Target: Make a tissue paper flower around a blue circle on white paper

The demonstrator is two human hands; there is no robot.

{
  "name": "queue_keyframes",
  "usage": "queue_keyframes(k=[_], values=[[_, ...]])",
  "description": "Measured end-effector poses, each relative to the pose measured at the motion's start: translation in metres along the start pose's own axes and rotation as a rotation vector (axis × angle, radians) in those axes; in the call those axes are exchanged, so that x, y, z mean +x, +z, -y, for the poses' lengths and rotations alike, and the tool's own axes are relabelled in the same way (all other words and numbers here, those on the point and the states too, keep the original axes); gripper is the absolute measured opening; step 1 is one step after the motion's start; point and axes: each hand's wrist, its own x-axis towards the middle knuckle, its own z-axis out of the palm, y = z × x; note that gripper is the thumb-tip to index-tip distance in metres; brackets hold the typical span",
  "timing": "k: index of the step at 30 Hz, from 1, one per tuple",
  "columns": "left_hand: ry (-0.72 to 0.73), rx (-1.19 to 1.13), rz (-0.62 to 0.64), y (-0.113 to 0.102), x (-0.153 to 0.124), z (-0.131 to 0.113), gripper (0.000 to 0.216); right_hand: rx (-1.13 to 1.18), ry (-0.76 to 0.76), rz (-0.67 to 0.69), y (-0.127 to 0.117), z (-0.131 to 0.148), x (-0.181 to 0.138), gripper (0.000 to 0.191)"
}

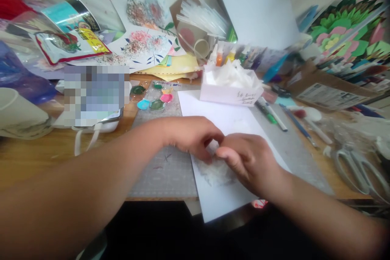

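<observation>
My left hand (191,135) and my right hand (243,158) meet over a white sheet of paper (225,118) that lies on a grey cutting mat (164,170). Both hands have their fingers curled and pinched together on a small whitish crumpled piece (215,172), perhaps tissue, pressed onto the sheet. What exactly sits between the fingertips is hidden. Behind the sheet stands a small white box (228,93) filled with white tissue pieces.
A paint palette with coloured wells (154,99) lies on the mat's far left. Pens and a brush (274,115) lie to the right, scissors (359,170) farther right. Flower prints (143,44), glue sticks (202,18), small bottles and paper flowers (344,32) crowd the back.
</observation>
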Motion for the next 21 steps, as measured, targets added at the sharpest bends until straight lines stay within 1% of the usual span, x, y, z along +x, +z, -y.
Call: queue_keyframes(k=[3, 5, 8, 10, 13, 15, 18, 21], values=[[0.001, 0.01, 0.006, 0.0, 0.0, -0.001, 0.032, -0.002, -0.013, -0.003, -0.002, 0.002, -0.001, 0.052], [-0.03, -0.005, 0.015, -0.001, 0.0, -0.002, 0.034, 0.05, 0.06, -0.033, -0.012, 0.002, -0.004, 0.049], [-0.073, -0.013, 0.045, -0.003, -0.001, -0.005, 0.037, 0.104, 0.201, -0.144, -0.028, 0.001, -0.009, 0.048], [-0.081, -0.018, 0.064, -0.005, -0.001, -0.006, 0.04, 0.085, 0.229, -0.166, -0.033, -0.001, -0.011, 0.048], [-0.098, -0.03, 0.062, -0.007, -0.002, -0.006, 0.043, 0.053, 0.203, -0.129, -0.031, -0.004, -0.011, 0.046], [-0.101, -0.021, 0.05, -0.008, -0.002, -0.006, 0.041, 0.059, 0.183, -0.118, -0.027, -0.005, -0.012, 0.043], [-0.094, 0.001, 0.045, -0.009, -0.002, -0.007, 0.034, 0.095, 0.186, -0.093, -0.022, -0.006, -0.013, 0.038], [-0.101, 0.009, 0.049, -0.009, -0.002, -0.008, 0.032, 0.17, 0.197, -0.055, -0.02, -0.006, -0.015, 0.039]])
